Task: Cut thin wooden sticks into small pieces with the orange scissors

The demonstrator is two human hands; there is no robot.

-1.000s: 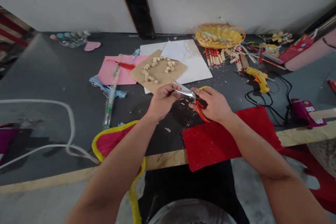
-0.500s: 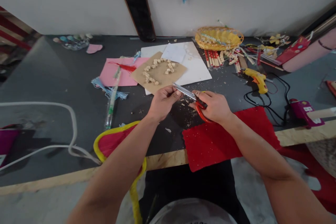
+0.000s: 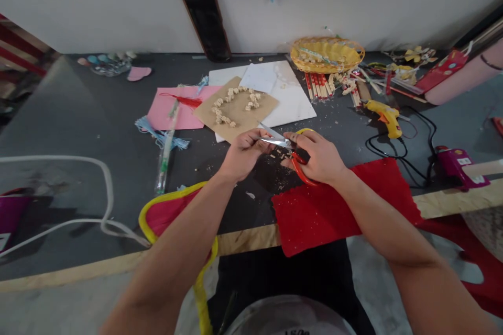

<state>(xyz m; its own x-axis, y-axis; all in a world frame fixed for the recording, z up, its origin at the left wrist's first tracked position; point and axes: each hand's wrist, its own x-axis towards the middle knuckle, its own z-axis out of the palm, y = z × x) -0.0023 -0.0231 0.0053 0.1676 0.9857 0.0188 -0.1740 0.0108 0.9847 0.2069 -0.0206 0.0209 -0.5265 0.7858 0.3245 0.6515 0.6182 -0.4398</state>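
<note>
Red-handled scissors (image 3: 301,168) are in my right hand (image 3: 319,158), their blades spread and pointing left. My left hand (image 3: 244,153) is pinched at the blade tips, around something too small to make out. Below the blades, small pale cut bits (image 3: 283,155) lie on the dark table. Just beyond my hands, a brown card (image 3: 239,110) carries a curved row of small cream-coloured pieces (image 3: 223,118). A red cloth (image 3: 314,217) lies under my right forearm, at the table's front edge.
A yellow basket (image 3: 328,57) stands at the back, with red-and-white sticks (image 3: 319,86) before it. A yellow glue gun (image 3: 385,116) with a black cord lies right. A phone (image 3: 206,21) leans on the wall. White cable (image 3: 108,188) crosses the left side.
The scissor blades, closer together before, have spread apart. My right hand's fingers have opened out with the handles, and my left hand stays at the tips.
</note>
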